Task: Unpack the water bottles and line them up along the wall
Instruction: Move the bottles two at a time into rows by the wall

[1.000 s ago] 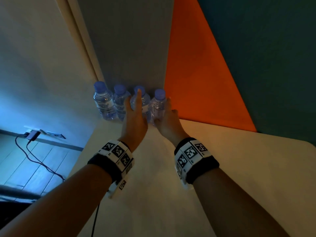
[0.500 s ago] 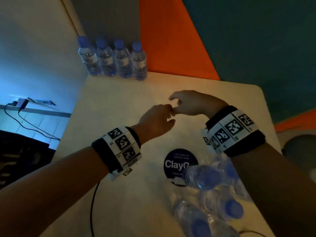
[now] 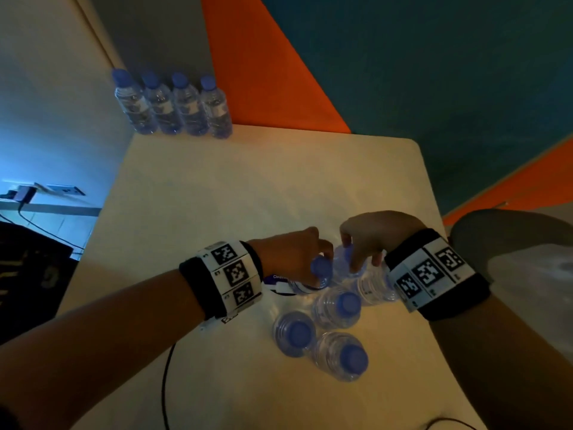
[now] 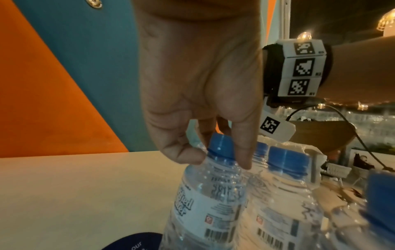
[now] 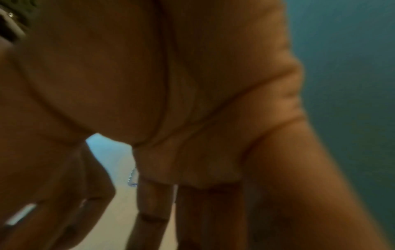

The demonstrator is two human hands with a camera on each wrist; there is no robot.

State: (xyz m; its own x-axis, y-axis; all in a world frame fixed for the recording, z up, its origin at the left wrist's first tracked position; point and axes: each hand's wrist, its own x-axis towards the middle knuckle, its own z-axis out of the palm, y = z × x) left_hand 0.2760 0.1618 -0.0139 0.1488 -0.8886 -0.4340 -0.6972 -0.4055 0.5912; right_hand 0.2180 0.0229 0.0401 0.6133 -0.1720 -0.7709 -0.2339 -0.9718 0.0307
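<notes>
- Four water bottles [image 3: 173, 105]: clear, blue caps, upright, side by side, touching, at the table's far edge against the wall.
- Loose cluster of bottles [image 3: 336, 308]: upright, near edge, torn wrap around them.

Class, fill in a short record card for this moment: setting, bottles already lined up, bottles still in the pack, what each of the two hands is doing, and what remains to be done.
Setting: pale table against a grey, orange and teal wall
Lined up: four bottles in a row at the wall
Still in pack: cluster of bottles near the front edge; at least five caps show
Left hand: pinches the neck of one bottle
Right hand: fingers on a neighbouring bottle top; grip unclear
Remaining: move the cluster to the row
</notes>
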